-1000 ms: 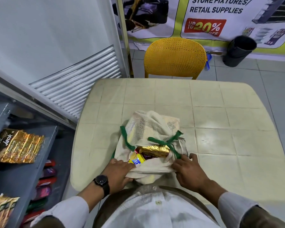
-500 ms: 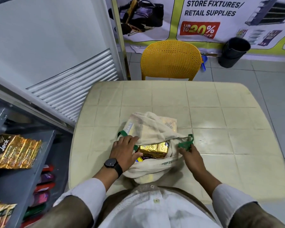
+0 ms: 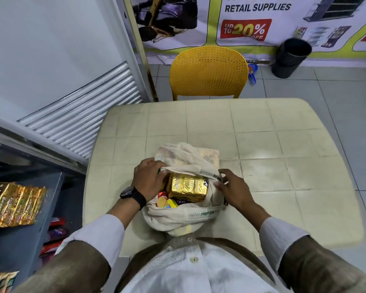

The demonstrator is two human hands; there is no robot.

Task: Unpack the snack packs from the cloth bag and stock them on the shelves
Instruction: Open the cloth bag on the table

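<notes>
Cloth rim pinched in the left hand (image 3: 149, 179), the right hand (image 3: 232, 188) grips the opposite edge, holding the cloth bag (image 3: 178, 216) open on the table (image 3: 283, 187). A gold snack pack (image 3: 188, 187) lies inside; more packs (image 3: 13, 204) sit on the shelf (image 3: 19, 246) at left.

The person wears a white button-front shirt (image 3: 190, 269) under a brown vest (image 3: 237, 248), with brown outer sleeves (image 3: 68, 269) over white cuffs (image 3: 106, 231) that end just behind each wrist. A black wristwatch (image 3: 129, 192) with a dark round face is strapped directly behind the left hand (image 3: 149, 179).
</notes>
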